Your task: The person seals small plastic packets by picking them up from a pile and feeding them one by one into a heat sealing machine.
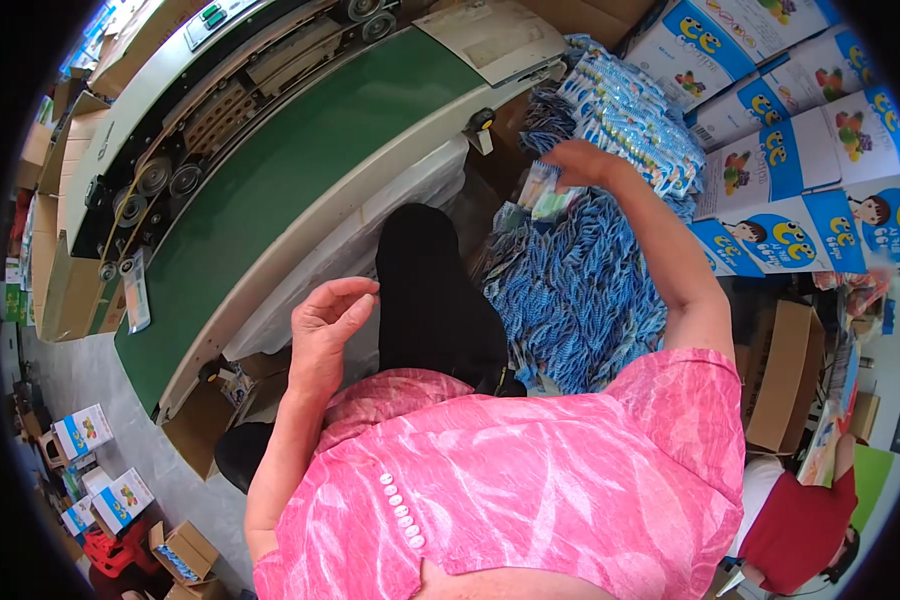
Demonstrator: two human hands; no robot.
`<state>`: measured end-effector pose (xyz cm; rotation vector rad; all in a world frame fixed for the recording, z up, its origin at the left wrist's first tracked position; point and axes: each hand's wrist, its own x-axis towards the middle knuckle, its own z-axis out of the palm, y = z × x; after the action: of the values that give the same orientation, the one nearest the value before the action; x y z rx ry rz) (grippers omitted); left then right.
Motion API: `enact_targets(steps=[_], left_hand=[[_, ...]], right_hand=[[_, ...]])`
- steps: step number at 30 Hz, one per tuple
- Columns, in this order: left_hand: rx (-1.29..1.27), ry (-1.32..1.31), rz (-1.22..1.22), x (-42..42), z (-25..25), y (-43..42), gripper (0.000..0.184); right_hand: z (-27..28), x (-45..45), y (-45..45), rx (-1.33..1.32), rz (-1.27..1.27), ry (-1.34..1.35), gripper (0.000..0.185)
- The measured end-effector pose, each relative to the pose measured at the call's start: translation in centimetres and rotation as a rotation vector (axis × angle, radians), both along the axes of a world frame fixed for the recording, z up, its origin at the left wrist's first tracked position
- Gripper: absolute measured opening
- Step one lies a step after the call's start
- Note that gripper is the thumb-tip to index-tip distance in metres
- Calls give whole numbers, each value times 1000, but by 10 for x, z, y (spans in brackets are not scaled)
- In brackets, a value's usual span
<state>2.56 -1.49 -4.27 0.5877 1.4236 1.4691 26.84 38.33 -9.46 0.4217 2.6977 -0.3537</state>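
Note:
My right hand (578, 163) is at the near side of a big heap of blue and white packets (630, 110), its fingers closed on a small packet (552, 200) with a clear, coloured wrapper. Below that hand spreads a loose pile of blue packets (580, 290), with jagged edges showing. My left hand (332, 312) is raised above my lap near the belt's edge, fingers curved and apart from the thumb, with nothing in it. A green conveyor belt (300, 170) curves past on the left; a packet (136, 290) hangs by its far left end.
Printed white and blue cartons (790, 150) stand at the upper right. An open brown box (785, 375) is at the right, with a person in red (800, 525) below it. Machine rollers (154, 176) border the belt. More boxes (120, 500) sit at lower left.

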Motion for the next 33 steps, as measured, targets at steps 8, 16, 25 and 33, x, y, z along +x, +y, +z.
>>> enact_targets(steps=[8, 16, 25, 33], left_hand=[[218, 733, -211, 30, 30, 69, 69], [282, 24, -296, 33, 36, 69, 67], [501, -506, 57, -11, 54, 11, 52], [484, -497, 91, -20, 44, 4, 49]], right_hand=[[149, -42, -78, -68, -5, 177, 37], [221, -136, -187, -115, 379, 212, 35], [189, -137, -191, -826, -152, 872, 24], [138, -156, -216, -792, -93, 784, 20]])
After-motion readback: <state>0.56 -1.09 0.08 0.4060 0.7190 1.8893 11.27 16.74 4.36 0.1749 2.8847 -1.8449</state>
